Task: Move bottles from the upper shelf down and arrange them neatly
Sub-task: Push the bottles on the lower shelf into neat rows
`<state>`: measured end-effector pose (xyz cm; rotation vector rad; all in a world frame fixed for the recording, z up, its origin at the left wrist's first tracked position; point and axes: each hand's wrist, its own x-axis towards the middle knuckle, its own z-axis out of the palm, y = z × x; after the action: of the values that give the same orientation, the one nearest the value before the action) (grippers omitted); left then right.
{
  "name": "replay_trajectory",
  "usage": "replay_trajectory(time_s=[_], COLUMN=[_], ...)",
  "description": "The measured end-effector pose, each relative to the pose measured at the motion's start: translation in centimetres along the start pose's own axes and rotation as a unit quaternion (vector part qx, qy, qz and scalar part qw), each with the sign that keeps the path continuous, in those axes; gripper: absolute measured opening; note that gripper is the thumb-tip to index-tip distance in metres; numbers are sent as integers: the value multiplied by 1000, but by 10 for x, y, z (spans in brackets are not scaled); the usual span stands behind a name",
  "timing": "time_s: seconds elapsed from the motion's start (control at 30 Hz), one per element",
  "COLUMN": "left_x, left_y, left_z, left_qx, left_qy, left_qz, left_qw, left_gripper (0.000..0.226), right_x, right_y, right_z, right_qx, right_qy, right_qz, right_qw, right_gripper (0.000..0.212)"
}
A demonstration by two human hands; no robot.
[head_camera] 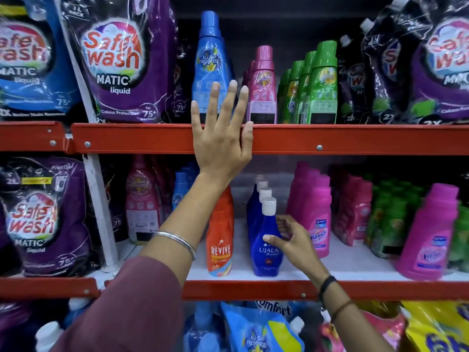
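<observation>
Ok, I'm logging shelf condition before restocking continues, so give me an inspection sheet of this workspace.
Surface: red upper shelf rail; white middle shelf, bare patches at front.
Job's things: blue bottle, pink bottle and green bottles upright on upper shelf; Ujala bottle fronts a row beside Revive bottle.
Clutter: Safewash pouches crowd both ends, leaning.
Grippers: left hand open, fingers spread before the blue bottle; right hand touching the Ujala bottle, not closed round it.
Cables: nothing seen.
Surroundings: refill pouches on the shelf below.
</observation>
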<state>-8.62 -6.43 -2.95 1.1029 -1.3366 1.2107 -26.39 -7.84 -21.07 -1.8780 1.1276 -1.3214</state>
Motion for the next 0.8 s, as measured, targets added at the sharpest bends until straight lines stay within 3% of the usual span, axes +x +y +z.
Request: replay_trajectory(time_s=[0.33, 0.47, 0.6, 0.7, 0.8], left_x=[1, 5, 15, 20, 19], left_y=[2, 12, 29, 40, 43], left_z=[-5, -7, -4, -1, 2], left_qx=[-13, -33, -45, -52, -50], left_qy=[-28, -45, -52, -54, -57], left_qz=[-14, -20, -13, -18, -20], left_qw=[999, 998, 998, 997, 997], left_gripper=[53, 55, 57, 57, 56], right_x=[-11, -18, -17, -16, -22], right_y=[-3, -6, -4, 9, 28], right_z=[-14, -57, -115, -158, -187], right_qx=[-1, -19, -74, -130, -160], right_qy=[22, 165, 367, 471, 513], right_qz=[-27, -83, -148, -131, -65], right_qw=[999, 983, 915, 863, 841], right_gripper=[55, 40, 34, 41, 59])
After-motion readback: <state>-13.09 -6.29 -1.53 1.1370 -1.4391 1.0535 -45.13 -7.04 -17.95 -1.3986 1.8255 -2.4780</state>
